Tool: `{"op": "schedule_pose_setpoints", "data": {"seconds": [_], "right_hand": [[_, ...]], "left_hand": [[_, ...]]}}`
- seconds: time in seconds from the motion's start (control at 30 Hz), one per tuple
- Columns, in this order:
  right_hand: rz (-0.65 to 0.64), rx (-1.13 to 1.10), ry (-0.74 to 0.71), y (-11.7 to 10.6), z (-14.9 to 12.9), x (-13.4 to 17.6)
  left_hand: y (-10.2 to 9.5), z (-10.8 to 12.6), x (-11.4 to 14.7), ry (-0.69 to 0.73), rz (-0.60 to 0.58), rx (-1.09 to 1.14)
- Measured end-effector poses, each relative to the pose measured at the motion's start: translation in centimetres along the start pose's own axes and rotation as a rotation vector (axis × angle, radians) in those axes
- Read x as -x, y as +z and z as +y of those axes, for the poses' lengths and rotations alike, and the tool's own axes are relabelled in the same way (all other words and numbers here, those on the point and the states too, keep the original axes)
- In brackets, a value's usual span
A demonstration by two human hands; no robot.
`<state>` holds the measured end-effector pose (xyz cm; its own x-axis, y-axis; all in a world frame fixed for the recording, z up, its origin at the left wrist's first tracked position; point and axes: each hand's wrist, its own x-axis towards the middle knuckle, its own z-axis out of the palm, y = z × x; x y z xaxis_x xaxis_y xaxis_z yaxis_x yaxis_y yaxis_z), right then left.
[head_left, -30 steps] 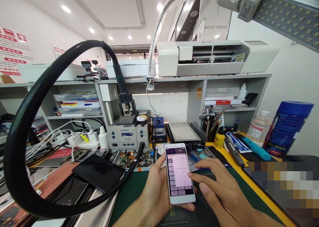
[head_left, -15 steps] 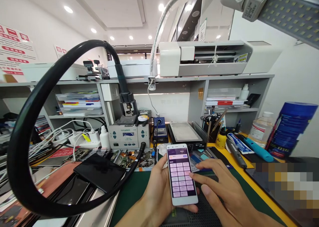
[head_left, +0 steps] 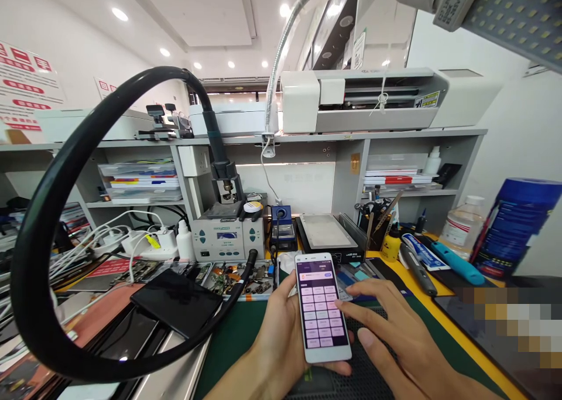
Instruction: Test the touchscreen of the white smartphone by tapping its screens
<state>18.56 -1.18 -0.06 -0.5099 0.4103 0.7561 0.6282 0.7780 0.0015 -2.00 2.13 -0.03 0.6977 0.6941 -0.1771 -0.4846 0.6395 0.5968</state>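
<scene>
A white smartphone stands tilted up in the lower middle, its screen lit with a grid of pale tiles on a dark purple background. Wrapped round its left side and behind it is my left hand, with fingertips showing past the right and lower edges. My right hand is at the phone's right side, fingers apart, holding nothing. Its index fingertip is at a tile near the screen's right edge; whether it touches the glass I cannot tell. Beneath both hands lie a green mat and a black perforated pad.
A thick black hose loops across the left side from the grey rework station. A black phone panel lies on stacked parts. Behind the phone sits a flat plate device. Bottles, tubes and a blue canister crowd the right.
The view has shifted very slightly. The phone and both hands keep nearly the same pose, with the right index finger still by the screen's right edge.
</scene>
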Motion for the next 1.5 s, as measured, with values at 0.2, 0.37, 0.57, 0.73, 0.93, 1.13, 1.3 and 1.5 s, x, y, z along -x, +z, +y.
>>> {"op": "schedule_pose_setpoints", "data": {"seconds": [0.2, 0.37, 0.57, 0.73, 0.93, 1.13, 1.3, 1.5], "right_hand": [[0.019, -0.023, 0.011, -0.08, -0.28, -0.24], [0.008, -0.018, 0.003, -0.19, -0.42, -0.19], [-0.047, -0.015, 0.024, 0.02, -0.23, 0.12], [-0.036, -0.045, 0.010, 0.28, 0.01, 0.10], [-0.036, -0.066, 0.026, 0.45, 0.40, 0.58], [-0.046, -0.064, -0.024, 0.48, 0.41, 0.43], [-0.056, -0.022, -0.021, 0.53, 0.37, 0.41], [-0.009, -0.046, -0.015, 0.38, 0.31, 0.43]], "left_hand": [[-0.04, -0.12, 0.07, -0.010, 0.009, -0.022], [0.05, -0.04, 0.09, -0.018, -0.002, -0.016], [0.05, -0.05, 0.01, -0.025, -0.001, -0.005], [-0.10, -0.16, -0.02, -0.019, -0.012, 0.000], [-0.29, -0.12, -0.09, -0.023, -0.013, 0.009], [-0.19, -0.08, -0.01, -0.027, -0.009, 0.018], [-0.23, -0.12, -0.03, -0.019, -0.036, 0.016], [-0.43, -0.14, -0.08, -0.029, -0.003, 0.008]]}}
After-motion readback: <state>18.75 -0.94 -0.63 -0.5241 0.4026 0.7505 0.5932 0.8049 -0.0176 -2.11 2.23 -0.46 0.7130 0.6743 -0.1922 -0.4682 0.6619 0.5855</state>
